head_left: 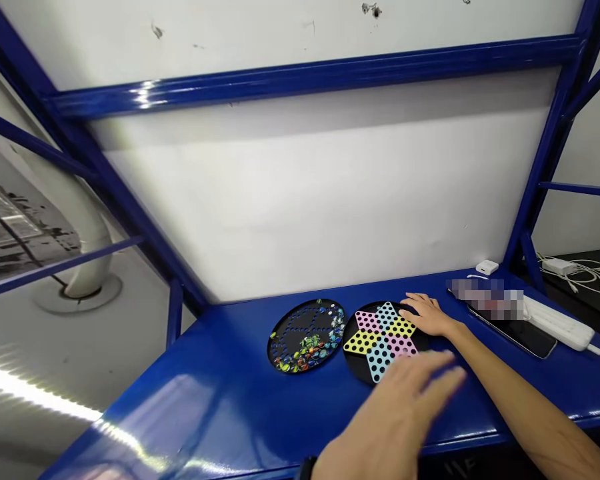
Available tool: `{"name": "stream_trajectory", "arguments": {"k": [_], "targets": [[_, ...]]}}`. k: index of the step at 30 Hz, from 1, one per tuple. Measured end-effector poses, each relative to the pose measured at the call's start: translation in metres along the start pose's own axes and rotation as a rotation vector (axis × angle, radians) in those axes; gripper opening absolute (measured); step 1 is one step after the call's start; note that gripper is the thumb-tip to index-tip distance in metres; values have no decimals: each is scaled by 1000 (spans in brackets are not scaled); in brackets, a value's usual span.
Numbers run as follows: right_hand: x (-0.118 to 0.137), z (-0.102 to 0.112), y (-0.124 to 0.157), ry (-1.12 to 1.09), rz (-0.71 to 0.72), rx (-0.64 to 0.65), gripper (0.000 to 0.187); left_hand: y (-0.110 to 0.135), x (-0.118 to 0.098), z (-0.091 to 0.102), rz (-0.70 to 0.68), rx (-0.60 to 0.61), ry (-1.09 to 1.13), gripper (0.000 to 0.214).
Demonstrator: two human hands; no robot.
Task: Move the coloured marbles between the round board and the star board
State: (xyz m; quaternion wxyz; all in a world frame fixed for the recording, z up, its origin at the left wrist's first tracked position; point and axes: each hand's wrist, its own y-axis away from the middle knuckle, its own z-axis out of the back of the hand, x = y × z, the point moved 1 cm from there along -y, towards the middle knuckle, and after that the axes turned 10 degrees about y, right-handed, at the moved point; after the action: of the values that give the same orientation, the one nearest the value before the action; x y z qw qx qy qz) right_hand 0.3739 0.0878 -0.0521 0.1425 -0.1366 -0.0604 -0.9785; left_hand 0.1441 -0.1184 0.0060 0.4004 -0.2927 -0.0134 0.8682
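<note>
A round black Chinese checkers board (383,340) with a pink, yellow and light-blue star of empty holes lies on the blue shelf (220,400). My right hand (427,313) rests flat on its right edge, fingers spread and open. My left hand (405,407) hovers in front of the board, blurred, fingers stretched out and holding nothing. To the left lies a second round black tray (307,335) with several coloured marbles gathered along its lower and right rim.
A dark phone (523,331) and a white power strip (560,325) lie at the right. A small white charger (487,267) sits by the back wall. White cables (580,270) lie on a dark surface beyond the blue upright (540,193).
</note>
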Motion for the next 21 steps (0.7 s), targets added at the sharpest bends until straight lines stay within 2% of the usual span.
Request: {"name": "stream_trajectory", "arguments": {"k": [1, 3, 6, 8, 21], "targets": [[0, 0, 0, 3, 0, -3, 63, -17, 15, 6, 50, -6, -51, 76], [1, -1, -1, 1, -2, 6, 64, -37, 51, 11, 183, -24, -154, 79], [0, 0, 0, -14, -3, 46, 68, -36, 97, 7, 301, -22, -220, 75], [0, 2, 1, -25, 0, 67, 70, -29, 112, 2, 314, 2, -211, 74], [2, 3, 3, 19, -10, 85, 79, -28, 112, -1, 265, -56, -169, 70]]}}
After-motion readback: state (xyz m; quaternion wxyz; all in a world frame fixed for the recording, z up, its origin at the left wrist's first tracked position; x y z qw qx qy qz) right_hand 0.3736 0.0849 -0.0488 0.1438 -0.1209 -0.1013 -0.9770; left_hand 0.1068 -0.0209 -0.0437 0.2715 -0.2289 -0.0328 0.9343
